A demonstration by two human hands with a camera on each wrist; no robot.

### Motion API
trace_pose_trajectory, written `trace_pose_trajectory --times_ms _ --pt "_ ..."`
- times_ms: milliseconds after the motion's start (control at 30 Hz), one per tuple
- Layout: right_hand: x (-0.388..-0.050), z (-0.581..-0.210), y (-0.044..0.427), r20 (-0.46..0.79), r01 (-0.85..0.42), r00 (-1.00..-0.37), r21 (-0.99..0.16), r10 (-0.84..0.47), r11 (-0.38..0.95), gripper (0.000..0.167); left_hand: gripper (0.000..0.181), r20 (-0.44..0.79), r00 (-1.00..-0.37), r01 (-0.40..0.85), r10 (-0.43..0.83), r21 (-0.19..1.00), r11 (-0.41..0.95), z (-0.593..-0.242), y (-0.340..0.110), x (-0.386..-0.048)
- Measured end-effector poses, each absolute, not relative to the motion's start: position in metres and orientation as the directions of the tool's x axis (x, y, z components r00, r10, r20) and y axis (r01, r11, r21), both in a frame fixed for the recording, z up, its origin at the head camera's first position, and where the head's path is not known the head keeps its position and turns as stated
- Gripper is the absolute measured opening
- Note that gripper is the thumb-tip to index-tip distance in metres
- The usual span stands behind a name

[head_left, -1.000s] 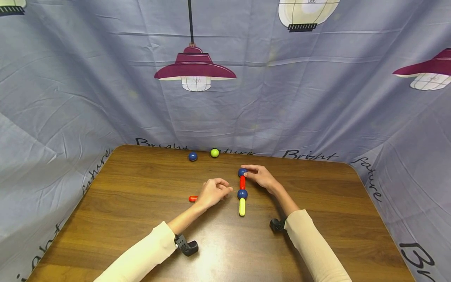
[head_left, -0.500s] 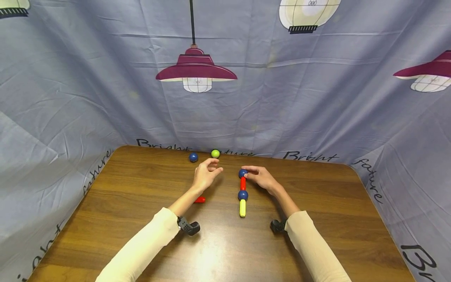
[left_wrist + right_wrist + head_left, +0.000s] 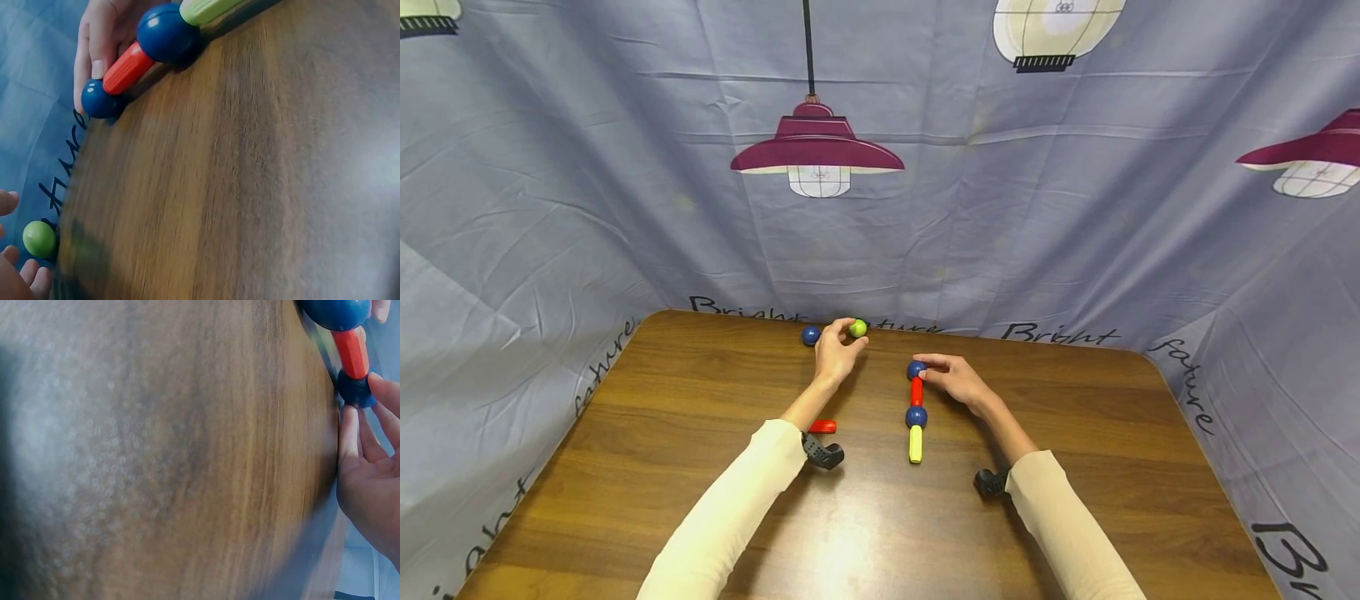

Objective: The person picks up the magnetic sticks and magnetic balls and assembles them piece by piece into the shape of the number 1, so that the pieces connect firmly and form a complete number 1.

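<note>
In the head view my left hand (image 3: 835,354) is stretched to the table's far edge, thumb and fingers spread about a green ball (image 3: 858,328). Gaps show between the fingers and this ball (image 3: 39,239) in the left wrist view. My right hand (image 3: 957,379) pinches the blue ball (image 3: 356,389) at the far end of a chain lying on the table. From that ball the chain runs toward me through a red rod (image 3: 917,392), a second blue ball (image 3: 916,417) and a yellow-green rod (image 3: 915,445).
A loose blue ball (image 3: 810,335) lies just left of my left hand. Another red rod (image 3: 823,426) lies beside the left forearm, partly hidden by it. A grey-blue printed curtain (image 3: 940,208) hangs behind the wooden table (image 3: 1075,400).
My left hand has moved away from me, from beside the chain to around the green ball, uncovering part of the loose red rod. The right hand keeps its pinch on the blue ball.
</note>
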State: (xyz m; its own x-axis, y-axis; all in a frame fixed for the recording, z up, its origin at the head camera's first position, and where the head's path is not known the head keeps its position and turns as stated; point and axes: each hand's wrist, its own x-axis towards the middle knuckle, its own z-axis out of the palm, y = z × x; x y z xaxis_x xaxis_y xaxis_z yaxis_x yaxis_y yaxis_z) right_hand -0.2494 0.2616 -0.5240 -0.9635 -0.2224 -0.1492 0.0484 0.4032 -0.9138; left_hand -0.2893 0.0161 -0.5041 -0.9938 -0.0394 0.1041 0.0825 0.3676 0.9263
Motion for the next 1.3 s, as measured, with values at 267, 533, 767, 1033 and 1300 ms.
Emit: trace_pose_trajectory --times_ms 267,533,767,1033,1300 --pt "-0.248 -0.522 0.262 -0.144 0.047 -0.963 -0.921 -0.228 0.387 0.041 0.045 0.087 -0.994 0.053 -0.074 0.924 0.378 -0.509 0.023 -0.298" --pt "-0.248 -0.522 0.261 -0.14 0.046 -0.965 -0.923 -0.223 0.381 0.04 0.044 0.072 -0.993 0.03 -0.096 0.923 0.383 -0.513 0.024 -0.306" --pt "-0.247 -0.522 0.261 -0.115 0.026 -0.968 -0.931 -0.224 0.365 0.039 0.04 0.071 -0.989 0.011 -0.13 0.91 0.414 -0.515 0.025 -0.312" --pt "-0.246 -0.519 0.259 -0.123 0.026 -0.965 -0.925 -0.233 0.379 0.041 0.04 0.045 -0.99 -0.022 -0.137 0.893 0.449 -0.516 0.026 -0.313" --pt "-0.23 -0.484 0.251 -0.118 0.006 -0.961 -0.913 -0.252 0.407 0.04 0.039 0.018 -0.986 -0.066 -0.164 0.869 0.491 -0.518 0.029 -0.314"
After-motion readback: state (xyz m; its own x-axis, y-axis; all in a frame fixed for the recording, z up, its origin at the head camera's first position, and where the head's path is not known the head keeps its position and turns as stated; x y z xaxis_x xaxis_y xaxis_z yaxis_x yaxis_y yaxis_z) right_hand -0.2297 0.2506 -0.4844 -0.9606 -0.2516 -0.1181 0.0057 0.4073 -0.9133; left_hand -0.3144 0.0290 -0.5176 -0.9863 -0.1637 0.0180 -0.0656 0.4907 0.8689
